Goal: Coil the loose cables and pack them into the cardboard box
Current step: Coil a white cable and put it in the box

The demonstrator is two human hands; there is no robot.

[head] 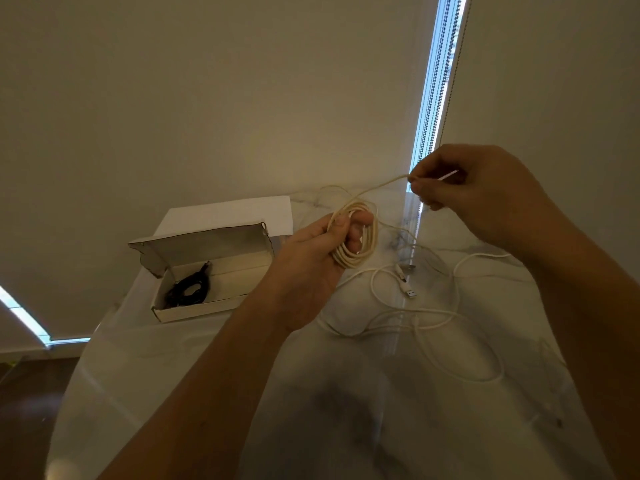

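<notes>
At the left, a cardboard box point(194, 299) stood open on the glossy table point(214, 375), its lid tipped back, with a coiled black cable point(189, 288) lying inside. Just right of it, the left hand point(313, 258) gripped a coil of cream cable point(356, 237), thumb pressed over the loops. A strand ran up from the coil to the right hand point(464, 192), which pinched its free end. Below lay loose white cables point(433, 323) and a USB plug point(410, 293).
</notes>
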